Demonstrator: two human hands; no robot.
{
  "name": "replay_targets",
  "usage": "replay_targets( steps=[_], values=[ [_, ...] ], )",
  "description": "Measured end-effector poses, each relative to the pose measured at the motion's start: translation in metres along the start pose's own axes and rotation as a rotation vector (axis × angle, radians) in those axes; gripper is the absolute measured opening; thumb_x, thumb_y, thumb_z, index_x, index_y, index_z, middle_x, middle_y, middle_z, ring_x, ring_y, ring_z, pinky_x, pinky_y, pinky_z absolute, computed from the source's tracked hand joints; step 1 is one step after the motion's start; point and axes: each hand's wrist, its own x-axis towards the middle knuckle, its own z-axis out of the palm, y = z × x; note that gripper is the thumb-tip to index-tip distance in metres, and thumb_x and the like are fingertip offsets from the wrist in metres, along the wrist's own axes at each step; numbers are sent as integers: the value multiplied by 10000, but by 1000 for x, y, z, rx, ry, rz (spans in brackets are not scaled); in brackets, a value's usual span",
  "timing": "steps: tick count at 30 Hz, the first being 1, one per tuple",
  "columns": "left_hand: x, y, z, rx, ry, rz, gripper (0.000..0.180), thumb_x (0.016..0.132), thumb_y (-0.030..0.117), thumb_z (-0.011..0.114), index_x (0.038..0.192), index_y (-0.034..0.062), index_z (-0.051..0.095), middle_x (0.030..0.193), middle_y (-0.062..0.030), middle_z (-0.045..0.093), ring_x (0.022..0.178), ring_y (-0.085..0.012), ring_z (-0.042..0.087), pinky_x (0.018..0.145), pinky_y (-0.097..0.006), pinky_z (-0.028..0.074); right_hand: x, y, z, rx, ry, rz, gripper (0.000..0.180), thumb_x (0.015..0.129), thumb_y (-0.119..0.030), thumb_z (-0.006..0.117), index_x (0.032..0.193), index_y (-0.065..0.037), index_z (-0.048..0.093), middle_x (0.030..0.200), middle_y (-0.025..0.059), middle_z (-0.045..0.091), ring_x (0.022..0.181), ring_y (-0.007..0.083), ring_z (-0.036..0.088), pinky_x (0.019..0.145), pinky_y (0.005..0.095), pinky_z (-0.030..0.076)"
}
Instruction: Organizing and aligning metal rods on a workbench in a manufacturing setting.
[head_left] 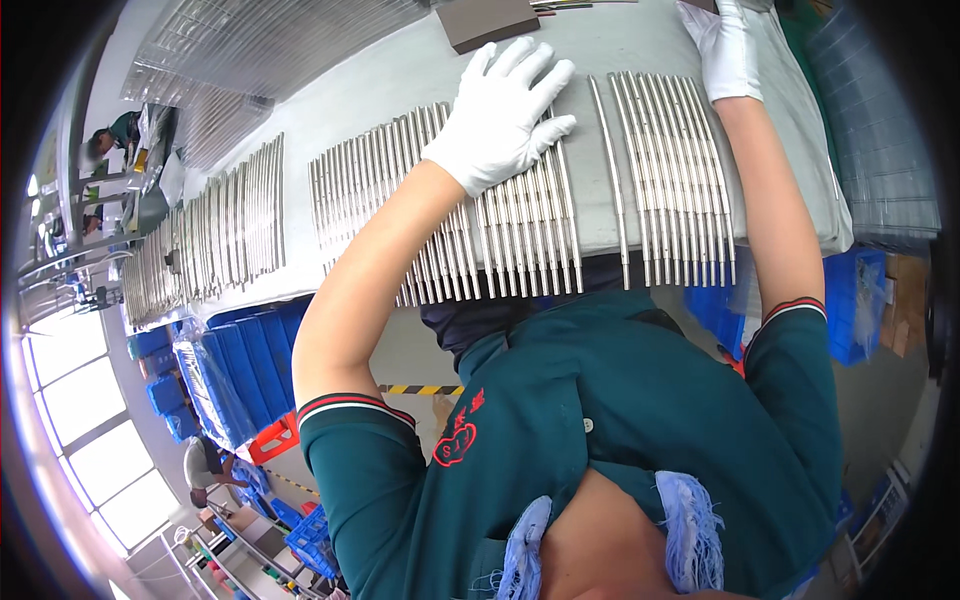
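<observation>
My left hand (505, 118), in a white glove, lies with fingers spread over the upper ends of a row of slim silvery metal rods (525, 235). Its fingertips come close to a dark brown block (488, 22) on the table. At the top right, my right hand (727, 50), also gloved in white, is closed around a dark brown piece (703, 4), mostly cut off by the picture's edge. Between my arms lie a single rod (612, 180) and another group of rods (678, 180), side by side, their lower ends jutting past the table's near edge.
More rods (215, 225) lie farther left on the pale-covered table (590, 45). Clear ribbed plastic trays (250, 45) are stacked at the back left. Blue bins (245, 365) stand below the table's edge. Other people (125, 130) are off at the left.
</observation>
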Motion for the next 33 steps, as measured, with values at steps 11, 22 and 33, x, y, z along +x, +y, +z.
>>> replay_targets(
  steps=[11,22,33],
  values=[
    [41,33,25,-97,129,-5,543,936,480,564,1324,101,553,1358,-167,537,1355,-347,426,1127,-565,293,-13,7,12,-205,-42,-184,439,1039,-348,505,1316,-8,523,1288,123,581,1201,268,583,1102,403,437],
    [39,27,13,-94,21,40,569,973,482,507,1359,65,541,1374,-201,526,1341,-371,445,1129,-514,318,-12,-10,22,-134,128,-84,511,932,-393,694,1289,-40,595,1096,19,642,913,112,592,772,240,495],
    [40,42,5,-79,26,59,677,964,537,486,1417,34,480,1383,-226,518,1343,-407,438,1133,-530,307,-9,-19,27,-138,122,-168,537,929,-423,689,1316,-68,577,1131,26,620,965,130,575,818,263,486]
  ],
)
